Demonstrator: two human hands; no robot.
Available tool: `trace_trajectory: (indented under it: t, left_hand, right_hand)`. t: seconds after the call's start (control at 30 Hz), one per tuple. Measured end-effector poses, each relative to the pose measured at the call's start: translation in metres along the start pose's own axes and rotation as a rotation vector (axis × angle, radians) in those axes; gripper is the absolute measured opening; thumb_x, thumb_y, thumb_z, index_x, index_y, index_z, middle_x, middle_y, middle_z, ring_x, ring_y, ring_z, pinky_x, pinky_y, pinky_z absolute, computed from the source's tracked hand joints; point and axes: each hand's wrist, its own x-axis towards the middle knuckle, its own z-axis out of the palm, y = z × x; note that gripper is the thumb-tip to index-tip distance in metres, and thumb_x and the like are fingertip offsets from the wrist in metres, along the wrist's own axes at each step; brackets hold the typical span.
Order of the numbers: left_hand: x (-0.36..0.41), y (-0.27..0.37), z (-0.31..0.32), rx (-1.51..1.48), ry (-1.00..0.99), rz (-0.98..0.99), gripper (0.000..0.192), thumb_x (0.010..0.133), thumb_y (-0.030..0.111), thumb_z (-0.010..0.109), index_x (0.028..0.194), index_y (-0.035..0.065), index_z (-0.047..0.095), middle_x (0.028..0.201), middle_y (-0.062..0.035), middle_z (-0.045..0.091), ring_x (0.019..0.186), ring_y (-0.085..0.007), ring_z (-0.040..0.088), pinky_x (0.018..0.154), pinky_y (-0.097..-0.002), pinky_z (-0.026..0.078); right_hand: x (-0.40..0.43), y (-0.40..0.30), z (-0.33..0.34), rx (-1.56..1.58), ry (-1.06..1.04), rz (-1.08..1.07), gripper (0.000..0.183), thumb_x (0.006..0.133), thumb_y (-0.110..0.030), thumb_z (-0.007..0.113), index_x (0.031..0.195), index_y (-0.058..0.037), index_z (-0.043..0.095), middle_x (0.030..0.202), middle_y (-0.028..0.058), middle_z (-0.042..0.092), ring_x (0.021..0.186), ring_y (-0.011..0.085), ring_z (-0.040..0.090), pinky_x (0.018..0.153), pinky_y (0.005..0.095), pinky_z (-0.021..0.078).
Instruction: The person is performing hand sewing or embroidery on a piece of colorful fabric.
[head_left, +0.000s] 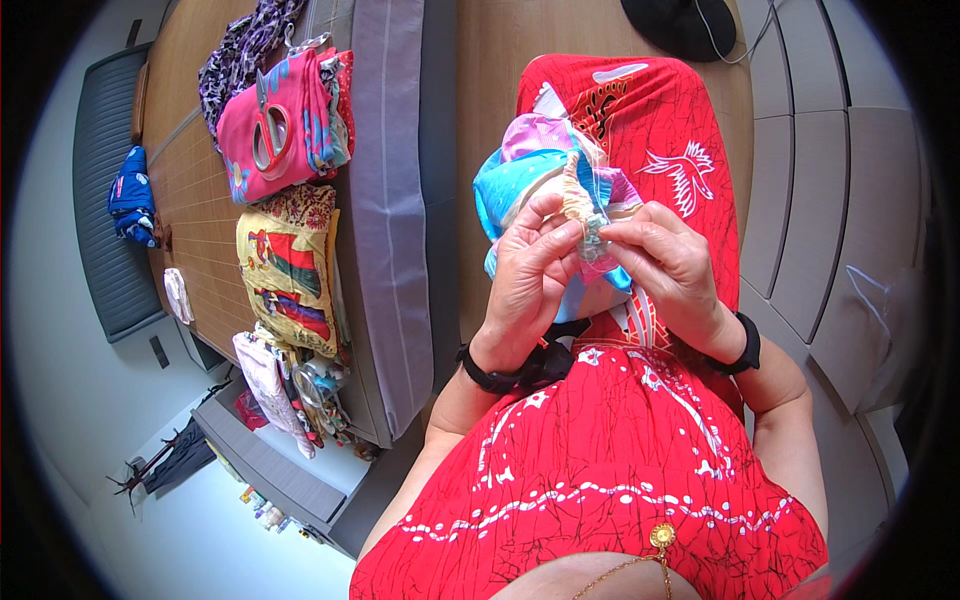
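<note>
A light blue, pink and cream cloth garment (517, 176) lies bunched on my lap, over a red patterned skirt (675, 112). Its gathered cream edge (576, 187) looks like an elastic band and runs down to my fingers. My left hand (529, 262) pinches this edge between thumb and forefinger. Close on the right, the fingertips of my right hand (667, 259) are pinched together at a pale green bit of the same edge. A thin light thread (596, 176) trails over the cloth. Whether a needle is between my right fingers is too small to tell.
On the bed (187, 225) to the left are a folded pink cloth (262, 161) with red-handled scissors (271, 139) on top, a folded yellow printed cloth (289, 270) and a pale pink cloth (274, 390). Drawer fronts (810, 187) line the right. A black round base (682, 30) stands ahead.
</note>
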Motion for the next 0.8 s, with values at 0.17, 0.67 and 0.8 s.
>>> trace_trajectory:
  t: [0.17,0.67,0.8]
  left_hand:
    - [-0.001,0.0001,-0.0006,-0.005,-0.002,-0.006,0.031,0.083,-0.004,0.055,0.111,0.003,0.046,0.101,-0.0123,0.057,0.092,-0.0183,0.06,0.08,-0.0298,0.052]
    - [0.0002,-0.0022,0.0001,0.005,0.016,-0.006,0.031,0.083,-0.004,0.055,0.111,0.0026,0.045,0.099,-0.011,0.058,0.091,-0.0178,0.06,0.08,-0.0298,0.052]
    - [0.0,-0.0023,-0.0001,0.0,0.016,-0.012,0.031,0.082,-0.004,0.055,0.111,0.0028,0.045,0.1,-0.011,0.058,0.091,-0.0178,0.06,0.081,-0.0301,0.052]
  right_hand:
    - [-0.0002,-0.0004,-0.0004,-0.002,-0.001,0.007,0.015,0.076,0.003,0.059,0.091,0.0014,0.062,0.073,0.0104,0.053,0.065,0.0212,0.056,0.057,0.0289,0.0454]
    - [0.0012,0.0004,-0.0012,-0.033,-0.002,-0.025,0.014,0.076,0.003,0.057,0.09,0.0013,0.061,0.071,0.0107,0.052,0.064,0.0225,0.056,0.057,0.0302,0.0454]
    - [0.0014,0.0004,-0.0009,-0.02,0.0,-0.024,0.013,0.076,0.003,0.057,0.089,0.0013,0.061,0.071,0.0105,0.053,0.064,0.0223,0.056,0.057,0.03,0.0454]
